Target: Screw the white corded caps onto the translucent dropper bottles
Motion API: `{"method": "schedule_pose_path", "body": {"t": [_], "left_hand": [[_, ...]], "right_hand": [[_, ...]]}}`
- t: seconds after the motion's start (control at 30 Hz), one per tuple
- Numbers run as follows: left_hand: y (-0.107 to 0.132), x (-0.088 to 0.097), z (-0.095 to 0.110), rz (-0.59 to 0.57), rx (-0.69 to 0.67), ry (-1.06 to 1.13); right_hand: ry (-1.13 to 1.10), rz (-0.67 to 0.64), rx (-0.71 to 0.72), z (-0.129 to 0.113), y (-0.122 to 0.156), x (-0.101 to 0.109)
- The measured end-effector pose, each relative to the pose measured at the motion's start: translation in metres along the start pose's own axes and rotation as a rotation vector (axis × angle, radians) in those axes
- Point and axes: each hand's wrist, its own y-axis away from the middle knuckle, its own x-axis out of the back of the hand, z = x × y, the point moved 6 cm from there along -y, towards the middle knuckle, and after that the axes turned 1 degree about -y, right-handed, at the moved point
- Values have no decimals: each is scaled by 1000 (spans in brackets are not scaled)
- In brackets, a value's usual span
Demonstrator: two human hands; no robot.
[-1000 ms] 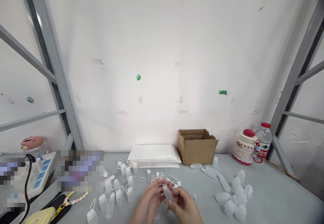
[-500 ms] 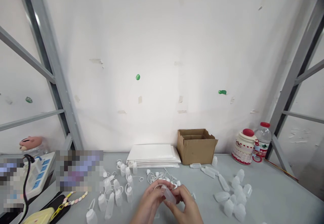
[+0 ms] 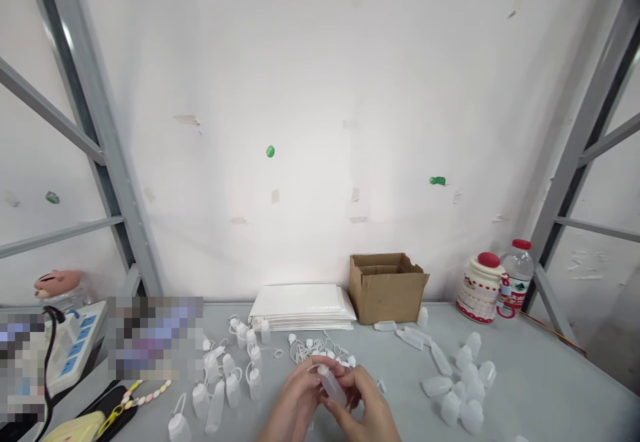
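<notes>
Both my hands meet low in the middle of the view over a grey table (image 3: 550, 389). My left hand (image 3: 294, 403) and my right hand (image 3: 364, 407) are closed together on one small translucent plastic bottle (image 3: 331, 383), which is tilted with its neck toward the upper left. A thin white cap loop curls by the bottle's neck at my left fingertips. Loose white caps with loops (image 3: 320, 349) lie just beyond my hands. Capped bottles (image 3: 231, 389) stand to the left, and uncapped bottles (image 3: 463, 392) lie to the right.
A brown cardboard box (image 3: 387, 287) and a stack of white sheets (image 3: 304, 307) sit against the wall. A red-and-white jar (image 3: 481, 289) and a water bottle (image 3: 517, 270) stand at the far right. A power strip (image 3: 75, 345) and a phone with a beaded strap (image 3: 113, 405) lie at the left.
The bottle in my hands has tilted and shifted slightly while my fingers work at its neck. The view has drifted a little.
</notes>
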Motion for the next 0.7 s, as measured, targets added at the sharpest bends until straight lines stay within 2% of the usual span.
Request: {"method": "schedule_pose_path", "body": {"t": [0.47,0.57,0.7], "left_hand": [[-1,6,-3,54,2,-58],[-1,4,-3,39,18,-27],[1,1,0,57,34,-25]], "right_hand": [[141,35,62,-5,4,3],[83,35,16,-3,3,2],[-61,31,-113,4,1,-2]]}}
